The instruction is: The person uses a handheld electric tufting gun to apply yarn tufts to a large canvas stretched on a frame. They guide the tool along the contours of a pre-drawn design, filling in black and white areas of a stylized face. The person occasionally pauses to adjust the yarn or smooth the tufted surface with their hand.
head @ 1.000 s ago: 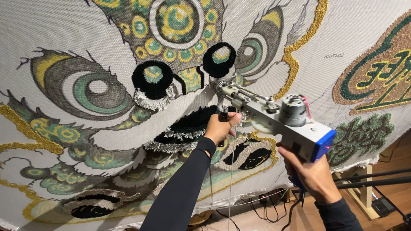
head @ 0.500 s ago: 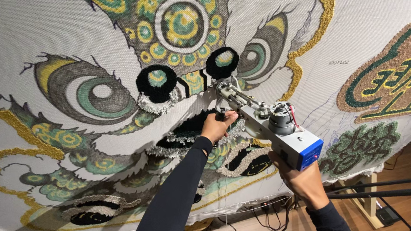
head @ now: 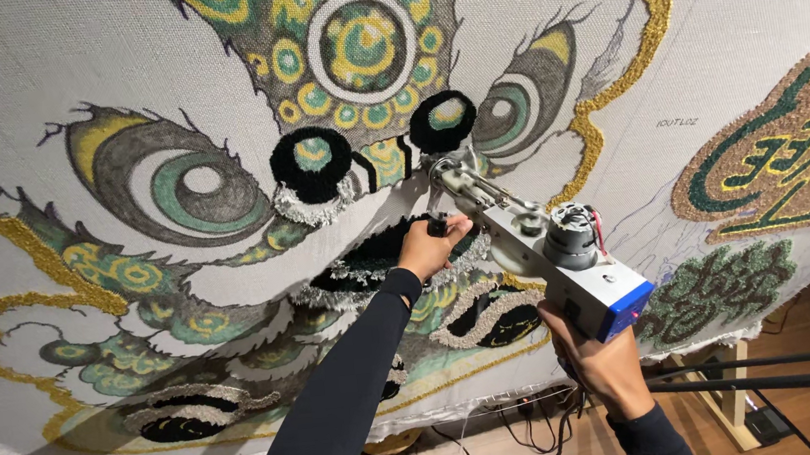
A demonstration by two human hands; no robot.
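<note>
Metal tufting gun (head: 535,245) — both hands' (head: 427,247) (head: 601,362) grip closed on it — meets shaggy canvas (head: 64,82).

1. L arm: black sleeve, runs from the bottom edge up toward 1 o'clock, elbow nearly straight, wrist bare.
2. Left hand (head: 425,249): fingers curled into a closed grip round a thin dark handle; knuckles face the camera, thumb side at 12 o'clock.
3. R arm: only a short bit of black cuff in view at 5 o'clock, forearm pointing up toward 11.
4. Right hand (head: 604,365): wrapped shut round a grip from below, back of hand toward the camera, fingers hidden behind.
5. Hands sit near each other, not touching; R is at 4 o'clock from L.
</note>
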